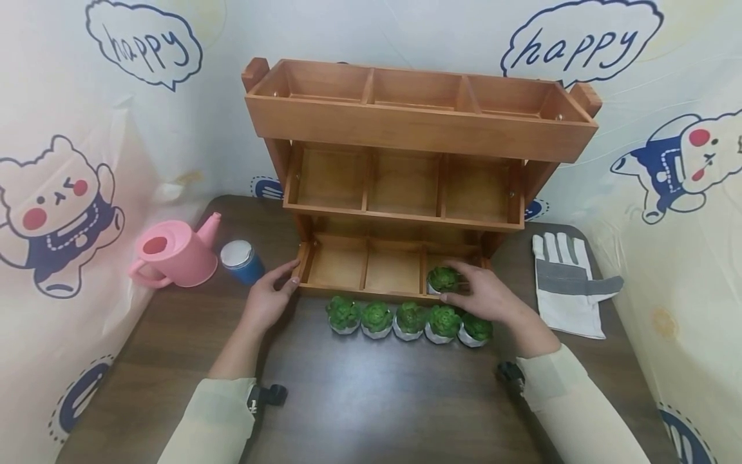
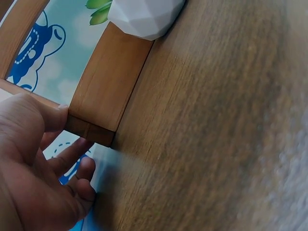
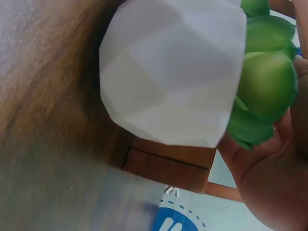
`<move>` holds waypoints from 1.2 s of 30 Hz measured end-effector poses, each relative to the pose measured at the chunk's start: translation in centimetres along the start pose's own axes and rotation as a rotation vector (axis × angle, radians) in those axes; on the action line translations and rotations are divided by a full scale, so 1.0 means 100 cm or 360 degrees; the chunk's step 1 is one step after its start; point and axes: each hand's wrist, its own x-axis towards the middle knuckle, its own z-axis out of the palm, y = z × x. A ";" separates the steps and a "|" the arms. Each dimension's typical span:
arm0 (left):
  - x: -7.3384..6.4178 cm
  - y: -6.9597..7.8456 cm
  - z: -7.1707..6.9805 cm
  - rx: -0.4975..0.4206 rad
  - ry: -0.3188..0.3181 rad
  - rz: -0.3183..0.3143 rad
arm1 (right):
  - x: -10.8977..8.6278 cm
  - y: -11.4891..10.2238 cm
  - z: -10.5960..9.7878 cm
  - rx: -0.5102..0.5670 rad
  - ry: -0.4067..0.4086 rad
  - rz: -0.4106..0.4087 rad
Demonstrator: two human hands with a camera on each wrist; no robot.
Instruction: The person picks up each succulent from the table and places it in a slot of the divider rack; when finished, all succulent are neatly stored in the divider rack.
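A three-tier wooden plant stand has three compartments on each tier. My left hand holds the left end of its bottom tier; in the left wrist view the thumb lies on the corner of the board. With thumb and fingers, my right hand grips a potted succulent in the bottom tier's right compartment. Several more succulents in white faceted pots line up before the stand. One white pot hides much of the right hand's work in the right wrist view.
Left of the stand are a pink watering can and a blue jar with a white lid. A white and grey glove lies on the right side of the dark wooden table. Printed cloth hangs around the table.
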 end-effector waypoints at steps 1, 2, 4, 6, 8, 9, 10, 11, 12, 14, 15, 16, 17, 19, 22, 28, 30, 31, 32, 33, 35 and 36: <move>0.000 0.000 0.000 -0.0001 0.0000 -0.0005 | -0.002 0.000 -0.001 0.0015 0.0012 -0.0004; 0.000 0.000 0.000 -0.0001 -0.0002 -0.0009 | -0.004 0.001 -0.002 0.0026 0.0025 -0.0012; 0.001 0.000 0.000 0.0001 -0.0004 -0.0012 | -0.009 0.003 -0.003 0.0079 0.0054 -0.0024; 0.001 0.000 0.000 0.0007 -0.0005 -0.0018 | -0.016 0.004 -0.003 0.0140 0.0076 -0.0029; 0.001 0.000 0.000 0.0011 -0.0012 -0.0025 | -0.023 0.006 -0.003 0.0195 0.0100 -0.0035; 0.000 0.000 0.000 0.0012 -0.0012 -0.0026 | -0.027 0.006 -0.003 0.0221 0.0115 -0.0037; 0.000 -0.001 0.000 0.0014 -0.0016 -0.0030 | -0.030 0.007 -0.003 0.0232 0.0130 -0.0038; 0.000 -0.001 -0.001 0.0014 -0.0018 -0.0033 | -0.034 0.007 -0.002 0.0236 0.0145 -0.0037; 0.000 -0.001 -0.001 0.0015 -0.0020 -0.0031 | -0.038 0.007 -0.002 0.0237 0.0160 -0.0031; -0.001 -0.001 0.000 0.0018 -0.0026 -0.0030 | -0.045 0.007 -0.002 0.0238 0.0178 -0.0004; -0.001 -0.001 0.000 0.0020 -0.0025 -0.0028 | -0.049 0.006 -0.002 0.0229 0.0185 0.0010; -0.001 -0.001 0.000 0.0019 -0.0023 -0.0026 | -0.052 0.006 -0.002 0.0226 0.0190 0.0024; -0.001 -0.001 0.000 0.0018 -0.0018 -0.0022 | -0.055 0.006 -0.001 0.0216 0.0196 0.0035; 0.000 -0.001 0.000 0.0016 -0.0012 -0.0017 | -0.061 0.005 0.000 0.0200 0.0214 0.0040; 0.000 -0.001 0.000 0.0010 -0.0001 -0.0012 | -0.069 0.004 0.003 0.0176 0.0248 0.0019; 0.000 -0.001 0.000 0.0010 -0.0003 -0.0006 | -0.083 0.008 0.010 0.0149 0.0289 -0.0013; 0.000 -0.001 0.000 0.0005 -0.0003 -0.0010 | -0.087 0.010 0.011 0.0149 0.0296 -0.0015; 0.000 -0.001 0.000 0.0002 -0.0004 -0.0013 | -0.088 0.011 0.012 0.0146 0.0294 -0.0011; 0.000 -0.001 0.000 -0.0001 -0.0003 -0.0016 | -0.089 0.011 0.013 0.0145 0.0289 -0.0009; 0.000 -0.001 0.000 -0.0003 -0.0003 -0.0018 | -0.090 0.012 0.014 0.0140 0.0283 -0.0004; 0.000 -0.001 0.000 -0.0007 -0.0004 -0.0020 | -0.092 0.014 0.016 0.0120 0.0264 0.0014; 0.000 -0.001 0.000 -0.0004 -0.0005 -0.0021 | -0.092 0.014 0.017 0.0106 0.0251 0.0023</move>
